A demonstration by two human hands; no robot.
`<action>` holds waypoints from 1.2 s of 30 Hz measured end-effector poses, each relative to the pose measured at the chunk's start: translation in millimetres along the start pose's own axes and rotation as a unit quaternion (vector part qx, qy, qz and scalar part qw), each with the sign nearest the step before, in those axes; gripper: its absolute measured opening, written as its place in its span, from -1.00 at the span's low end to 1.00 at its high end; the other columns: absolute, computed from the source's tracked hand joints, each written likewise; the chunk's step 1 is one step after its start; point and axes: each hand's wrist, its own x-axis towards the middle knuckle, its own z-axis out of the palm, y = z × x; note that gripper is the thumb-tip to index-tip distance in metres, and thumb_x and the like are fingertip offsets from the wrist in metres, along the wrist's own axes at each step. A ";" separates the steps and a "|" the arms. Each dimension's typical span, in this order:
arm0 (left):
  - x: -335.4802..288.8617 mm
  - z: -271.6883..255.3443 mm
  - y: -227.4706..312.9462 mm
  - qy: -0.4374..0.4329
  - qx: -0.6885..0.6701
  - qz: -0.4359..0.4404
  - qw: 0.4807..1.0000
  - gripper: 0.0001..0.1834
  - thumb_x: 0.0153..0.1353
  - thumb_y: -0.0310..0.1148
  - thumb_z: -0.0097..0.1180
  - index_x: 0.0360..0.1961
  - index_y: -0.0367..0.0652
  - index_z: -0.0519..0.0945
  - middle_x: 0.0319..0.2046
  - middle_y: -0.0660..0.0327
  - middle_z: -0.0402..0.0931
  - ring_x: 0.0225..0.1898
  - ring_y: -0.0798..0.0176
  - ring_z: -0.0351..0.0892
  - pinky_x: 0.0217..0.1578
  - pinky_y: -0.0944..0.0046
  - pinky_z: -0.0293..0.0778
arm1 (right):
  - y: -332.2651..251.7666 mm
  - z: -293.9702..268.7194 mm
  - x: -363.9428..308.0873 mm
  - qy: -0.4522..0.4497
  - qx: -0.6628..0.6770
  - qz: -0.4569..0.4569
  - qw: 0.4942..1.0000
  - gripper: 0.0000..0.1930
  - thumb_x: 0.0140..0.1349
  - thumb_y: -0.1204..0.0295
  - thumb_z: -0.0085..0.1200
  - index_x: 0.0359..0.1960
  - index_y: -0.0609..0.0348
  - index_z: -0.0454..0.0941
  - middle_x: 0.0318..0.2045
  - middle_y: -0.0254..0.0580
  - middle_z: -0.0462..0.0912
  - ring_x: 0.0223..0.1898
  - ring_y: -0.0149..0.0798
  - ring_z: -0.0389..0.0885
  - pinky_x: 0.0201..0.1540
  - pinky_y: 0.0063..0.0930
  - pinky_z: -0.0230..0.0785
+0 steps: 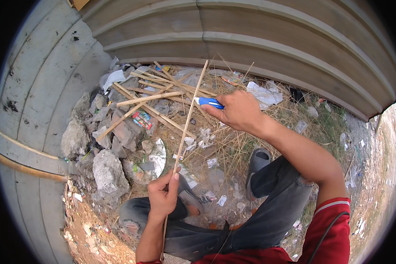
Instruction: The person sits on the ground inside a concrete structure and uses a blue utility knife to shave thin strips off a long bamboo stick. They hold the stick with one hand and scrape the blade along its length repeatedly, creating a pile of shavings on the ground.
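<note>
— Big corrugated metal wall [251, 35] across the back, pale panels [48, 83] up the left, littered ground [226, 174] between!

— Then the person's dark jeans [259, 220], knees bent and spread, the cloth ripped there. Rough rocks [110, 171] piled to the left.

— And beyond them a loose heap of wooden strips [149, 98], crisscrossed every which way!

— Here's the main piece: one long wooden strip [187, 130], slanting out from the body, far end pointing at the wall, near end running alongside the left forearm [150, 237].

— Who's got it?

— The left hand [163, 193]! Thumb and forefinger pinched on it, the strip passing right between them, a long stretch reaching out ahead of the fingertips.

— And the right hand [240, 110]?

— Curled snugly round a blue cutter [210, 103]! Those fingers sit just to the right of the strip, the cutter bridging across.

— Is the tip on the wood?

— The pale tip [196, 100] is right at the strip, well ahead of the left fingers. Touching or just in front, I can't tell!
</note>
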 end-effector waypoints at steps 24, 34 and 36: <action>7.8 11.9 -1.2 -0.041 0.017 0.034 0.998 -0.70 0.50 -0.38 0.05 0.04 -0.38 0.68 -0.67 0.50 0.32 -0.66 0.65 0.21 -0.64 0.49 0.09 | 11.9 2.7 11.4 -0.052 0.077 0.027 0.995 -0.33 0.40 -0.23 -0.08 -0.45 0.14 0.74 -0.71 0.08 0.58 -0.53 0.18 0.67 -0.39 0.00 0.53; 3.8 8.4 -1.9 -0.044 0.008 0.013 0.999 -0.72 0.45 -0.39 0.10 0.02 -0.34 0.71 -0.69 0.46 0.35 -0.64 0.62 0.24 -0.62 0.46 0.14 | 31.2 -2.7 21.0 -0.049 0.075 0.039 0.995 -0.31 0.40 -0.23 -0.08 -0.45 0.21 0.73 -0.70 0.09 0.58 -0.54 0.20 0.64 -0.41 0.03 0.51; 6.1 8.2 -3.3 -0.042 -0.006 0.019 0.999 -0.70 0.49 -0.36 0.06 0.00 -0.38 0.69 -0.67 0.51 0.30 -0.64 0.65 0.21 -0.62 0.50 0.13 | 10.7 5.2 5.2 -0.064 0.088 0.011 0.994 -0.33 0.38 -0.23 -0.04 -0.47 0.18 0.71 -0.69 0.07 0.58 -0.55 0.19 0.63 -0.40 0.01 0.51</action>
